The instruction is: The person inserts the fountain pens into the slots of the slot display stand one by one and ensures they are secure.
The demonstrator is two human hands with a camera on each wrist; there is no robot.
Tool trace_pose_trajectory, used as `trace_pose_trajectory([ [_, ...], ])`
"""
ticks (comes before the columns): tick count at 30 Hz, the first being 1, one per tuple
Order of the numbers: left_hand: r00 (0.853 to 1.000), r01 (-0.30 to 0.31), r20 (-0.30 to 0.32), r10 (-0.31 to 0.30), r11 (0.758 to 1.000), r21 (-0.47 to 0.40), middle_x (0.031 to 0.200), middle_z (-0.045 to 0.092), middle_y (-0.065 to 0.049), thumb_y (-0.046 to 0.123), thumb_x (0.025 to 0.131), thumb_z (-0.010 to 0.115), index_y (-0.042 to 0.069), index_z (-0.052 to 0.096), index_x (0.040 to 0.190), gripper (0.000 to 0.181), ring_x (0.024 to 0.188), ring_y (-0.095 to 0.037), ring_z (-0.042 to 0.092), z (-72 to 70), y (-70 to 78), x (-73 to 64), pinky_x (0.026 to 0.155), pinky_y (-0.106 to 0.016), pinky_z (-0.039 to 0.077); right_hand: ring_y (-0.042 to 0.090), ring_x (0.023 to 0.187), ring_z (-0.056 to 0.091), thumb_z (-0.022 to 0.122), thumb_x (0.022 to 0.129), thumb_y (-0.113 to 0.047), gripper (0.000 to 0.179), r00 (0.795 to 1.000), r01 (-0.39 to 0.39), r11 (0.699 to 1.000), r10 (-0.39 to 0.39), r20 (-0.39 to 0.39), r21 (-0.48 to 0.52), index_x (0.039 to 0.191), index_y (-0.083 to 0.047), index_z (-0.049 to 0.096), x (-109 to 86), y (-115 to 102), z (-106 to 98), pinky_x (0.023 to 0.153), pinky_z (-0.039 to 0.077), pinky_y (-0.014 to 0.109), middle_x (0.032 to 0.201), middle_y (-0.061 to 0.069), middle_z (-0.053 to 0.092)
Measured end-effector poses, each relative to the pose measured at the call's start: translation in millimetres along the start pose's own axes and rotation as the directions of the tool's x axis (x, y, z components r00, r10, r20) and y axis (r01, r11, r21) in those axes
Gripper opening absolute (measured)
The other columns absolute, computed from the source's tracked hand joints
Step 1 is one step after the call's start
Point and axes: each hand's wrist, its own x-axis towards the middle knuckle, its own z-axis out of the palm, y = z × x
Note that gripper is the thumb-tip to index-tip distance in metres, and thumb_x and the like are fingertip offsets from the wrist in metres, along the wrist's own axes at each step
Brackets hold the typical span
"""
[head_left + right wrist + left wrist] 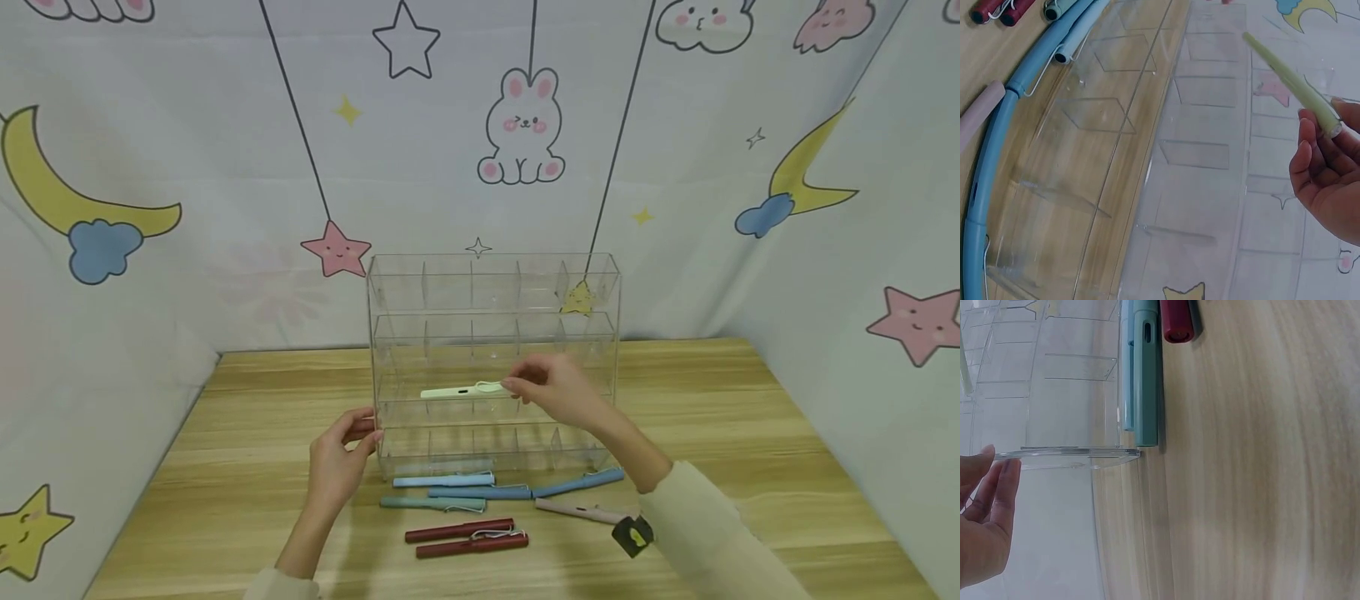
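Observation:
A pale green pen (453,392) with a clip is pinched at its clip end between the thumb and fingers of my right hand (562,390). The pen lies nearly level in front of the middle tiers of a clear acrylic organizer (495,273), which has several rows of divided compartments. In the right wrist view the pen (1291,81) points away from the fingertips. My left hand (337,458) grips the organizer's left side wall near the bottom. Thumb and fingers sit on either side of that clear edge (1072,452) in the left wrist view.
Before the organizer lie a light blue pen (442,481), two blue pens (480,492), a teal pen (431,502), a pale pink pen (577,509) and two dark red pens (472,547) on the wooden table (225,467). A patterned cloth (450,167) hangs behind.

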Motion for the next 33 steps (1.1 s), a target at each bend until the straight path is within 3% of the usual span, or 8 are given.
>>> trace_pose_trajectory([
  [12, 1.000, 0.014, 0.000, -0.014, 1.000, -0.010, 0.094, 0.065, -0.019, -0.004, 0.081, 0.065, -0.004, 0.060, 0.108, 0.027, 0.086, -0.031, 0.063, 0.1, -0.3, 1.2, 0.067, -0.027, 0.055, 0.012, 0.056, 0.053, 0.061, 0.089, -0.020, 0.013, 0.999, -0.030, 0.999, 0.030, -0.031, -0.009, 0.085, -0.008, 0.066, 21.6, -12, 37, 0.047, 0.045, 0.025, 0.067, -0.003, 0.058],
  [18, 0.999, 0.032, 0.000, -0.032, 0.999, -0.021, 0.094, 0.064, -0.020, -0.004, 0.082, 0.065, -0.005, 0.060, 0.108, 0.026, 0.086, -0.031, 0.062, 0.0, 0.5, 1.4, 0.067, -0.026, 0.055, 0.012, 0.054, 0.053, 0.063, 0.088, -0.020, 0.016, 0.997, 0.024, 1.000, -0.025, -0.066, -0.016, 0.082, -0.005, 0.065, 31.5, -13, 54, 0.045, 0.043, 0.022, 0.064, -0.003, 0.058],
  [27, 0.999, 0.036, 0.006, -0.036, 0.999, -0.021, 0.094, 0.064, -0.020, -0.004, 0.082, 0.064, -0.005, 0.060, 0.108, 0.026, 0.086, -0.031, 0.062, 0.9, 0.7, 1.3, 0.066, -0.024, 0.055, 0.010, 0.055, 0.050, 0.061, 0.089, -0.021, 0.019, 0.995, -0.012, 1.000, 0.012, -0.097, 0.001, 0.084, -0.003, 0.065, 40.3, -13, 65, 0.045, 0.041, 0.021, 0.066, -0.002, 0.058],
  [33, 1.000, 0.028, -0.001, -0.028, 0.999, -0.024, 0.093, 0.064, -0.020, -0.005, 0.082, 0.064, -0.005, 0.060, 0.107, 0.026, 0.085, -0.031, 0.062, 0.6, 0.7, 1.0, 0.066, -0.024, 0.055, 0.008, 0.058, 0.050, 0.061, 0.089, -0.020, 0.018, 0.995, 0.022, 1.000, -0.024, -0.095, -0.020, 0.087, -0.004, 0.066, 42.9, -14, 69, 0.049, 0.043, 0.020, 0.071, 0.004, 0.061],
])
